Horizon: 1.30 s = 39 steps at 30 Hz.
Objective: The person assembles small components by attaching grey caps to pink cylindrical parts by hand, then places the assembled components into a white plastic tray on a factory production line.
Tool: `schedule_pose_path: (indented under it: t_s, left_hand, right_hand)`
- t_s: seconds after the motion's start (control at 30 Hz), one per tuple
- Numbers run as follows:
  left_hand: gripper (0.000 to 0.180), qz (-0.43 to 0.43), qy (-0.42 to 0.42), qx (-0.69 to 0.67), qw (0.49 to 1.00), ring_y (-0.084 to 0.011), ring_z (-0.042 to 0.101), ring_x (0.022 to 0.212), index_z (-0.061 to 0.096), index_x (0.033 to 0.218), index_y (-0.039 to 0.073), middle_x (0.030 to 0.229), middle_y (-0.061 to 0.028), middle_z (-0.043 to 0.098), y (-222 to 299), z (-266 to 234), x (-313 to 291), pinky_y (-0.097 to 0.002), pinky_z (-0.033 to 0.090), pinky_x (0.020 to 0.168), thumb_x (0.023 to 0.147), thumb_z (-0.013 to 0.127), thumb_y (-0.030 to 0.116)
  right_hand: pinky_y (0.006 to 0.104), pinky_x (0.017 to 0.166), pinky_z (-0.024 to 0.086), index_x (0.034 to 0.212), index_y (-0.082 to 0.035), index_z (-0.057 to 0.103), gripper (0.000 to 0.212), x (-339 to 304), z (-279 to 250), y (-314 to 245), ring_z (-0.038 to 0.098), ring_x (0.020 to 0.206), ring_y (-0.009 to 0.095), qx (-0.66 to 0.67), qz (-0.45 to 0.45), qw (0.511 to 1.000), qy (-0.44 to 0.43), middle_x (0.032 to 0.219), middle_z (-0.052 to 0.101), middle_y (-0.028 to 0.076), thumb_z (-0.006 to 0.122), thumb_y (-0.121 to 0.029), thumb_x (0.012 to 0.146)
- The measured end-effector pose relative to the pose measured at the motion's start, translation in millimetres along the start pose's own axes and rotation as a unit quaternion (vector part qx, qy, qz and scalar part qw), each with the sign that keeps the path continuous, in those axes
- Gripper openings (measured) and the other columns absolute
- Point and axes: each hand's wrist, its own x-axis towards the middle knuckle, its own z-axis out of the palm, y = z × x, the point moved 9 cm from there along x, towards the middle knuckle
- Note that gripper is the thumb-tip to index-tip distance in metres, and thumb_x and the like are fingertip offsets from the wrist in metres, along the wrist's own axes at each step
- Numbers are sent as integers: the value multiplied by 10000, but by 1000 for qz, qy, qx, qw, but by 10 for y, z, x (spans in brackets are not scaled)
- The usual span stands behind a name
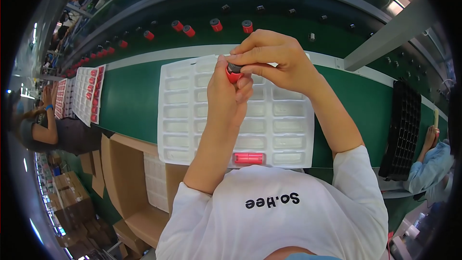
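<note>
Held up above the desk: 1 small red plastic cylinder with a dark grey cap [233,72], pinched between both hands. Left hand [226,94] wrapped round the red body from below, thumb and fingers [244,84] closed snugly on it. Right hand [274,58] arched over from above, fingertips closed narrowly on the dark cap end. Both sets of fingers therefore shut on the same piece, none spread wide.

Directly beneath the fingers lay a white moulded plastic tray with rows of oblong pockets [288,125], nearly all pockets bare. Well below the fingers, in the nearest row, rested 1 finished red cylinder on its side [248,158]. Beyond the fingers ran a dark green conveyor belt [288,24] carrying more upright red cylinders [216,24]. Far left of the fingers sat another white tray partly filled with red pieces [91,94]; far right, a black pocketed tray [404,125].

Judged light and rigid, a hard smooth shell likely somewhat slippery under bare skin. Probably sturdy enough for a firm pinch, though the cap joint looked the weaker spot. Best gripped round the red barrel with 1 hand, leaving the cap end free for the other.
</note>
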Motion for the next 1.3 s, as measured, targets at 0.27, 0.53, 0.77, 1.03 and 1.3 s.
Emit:
schedule_pose_path:
  t_s: [0.27, 0.53, 0.77, 1.03, 1.3]
  left_hand:
    - [330, 5, 22, -11, 1000, -69, 314, 459, 498, 950, 48, 604, -17, 413, 27, -110, 72, -206, 244, 425, 1030, 304, 303]
    - [305, -8, 34, 26, 999, -67, 317, 460, 502, 970, 48, 624, -19, 430, 2, -230, 91, -202, 245, 423, 1018, 346, 305]
    - [333, 49, 38, 38, 997, -64, 314, 459, 489, 969, 65, 620, -12, 410, 125, -185, 70, -199, 249, 429, 1031, 335, 354]
    - [370, 3, 12, 25, 1000, -69, 360, 502, 490, 990, 72, 653, -11, 431, 17, -201, 99, -206, 289, 453, 1036, 308, 390]
    - [236, 31, -196, 611, 766, -237, 568, 703, 534, 1007, 64, 810, -81, 561, -408, -127, -191, -330, 472, 682, 864, 672, 192]
  right_hand:
    - [294, 709, 506, 1015, -84, 735, 310, -37, 151, -116, 618, 856, 228, -70, -78, 994, 28, 977, 663, 86, 733, -8, 715]
    - [294, 716, 509, 1009, -88, 739, 299, -37, 156, 43, 624, 872, 229, 6, -23, 999, -23, 977, 668, 85, 735, -5, 722]
    - [299, 735, 524, 1040, -81, 728, 291, -38, 219, 5, 630, 895, 233, -31, -25, 998, 44, 1030, 664, 88, 702, 8, 764]
    - [285, 749, 519, 1036, -52, 697, 255, -116, 293, 276, 627, 876, 226, 37, 70, 995, 53, 1007, 649, 93, 707, -30, 782]
    - [347, 781, 503, 1035, -70, 580, 274, -269, -506, 1476, 623, 912, 290, -331, 148, 926, 104, 988, 623, 127, 710, -82, 794]
